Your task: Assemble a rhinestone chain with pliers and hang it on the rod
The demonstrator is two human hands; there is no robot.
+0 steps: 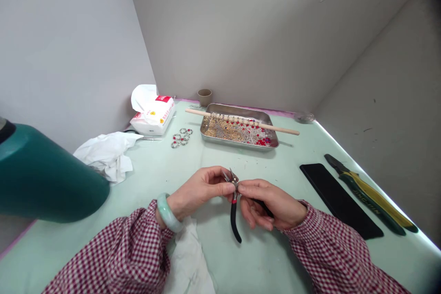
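Observation:
A pair of small pliers [234,223] with black handles sits between my hands, its pointed metal jaws spread and facing away from me. My right hand [272,200] is closed on it, with one handle passing through the curled fingers and the other hanging free. Thumb and fingers of my left hand [210,183] are pinched together beside the pliers' joint; what they hold there is too small to make out. The fingertips of both hands almost meet. Several small beaded rings [181,138] with red beads lie beyond my left hand.
Behind my hands, a metal tray [237,146] holds gold, clear and red beads, with a wooden dowel [280,129] across it. Tissues [155,117], a cup [205,97] and a green bottle [51,174] stand leftward. Large pliers [368,193] and a black slab [339,200] lie right.

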